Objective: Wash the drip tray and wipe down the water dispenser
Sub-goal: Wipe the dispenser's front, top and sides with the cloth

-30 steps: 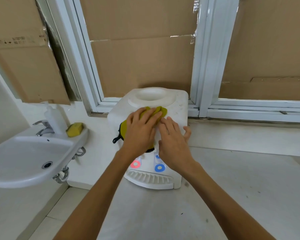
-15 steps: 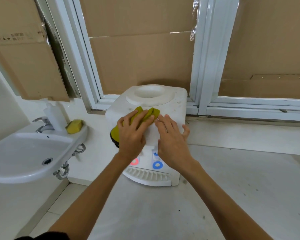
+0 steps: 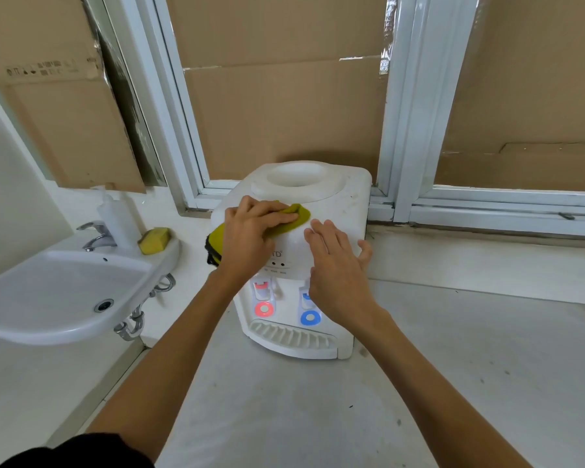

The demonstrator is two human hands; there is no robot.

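The water dispenser (image 3: 294, 251) is seen standing on the pale bench (image 3: 453, 383), against the window frame; its drip tray (image 3: 293, 337) is seated in place at the foot of the front, below the red and blue taps. A yellow cloth (image 3: 293, 217) is pressed against the upper front edge of the dispenser by the left hand (image 3: 250, 238), whose fingers are spread flat over the cloth rather than curled round it; the right hand (image 3: 335, 265) is laid open and empty on the front panel just beside, apparently to steady the unit. The wiping step is judged to be in progress at the top; small specks are visible on the top right surface, so that area appears unfinished; the sides and tap area seem left to do. Whether the tray has been washed cannot be told; a sponge (image 3: 154, 240) is set on the rim of the sink (image 3: 65, 292) to the left.
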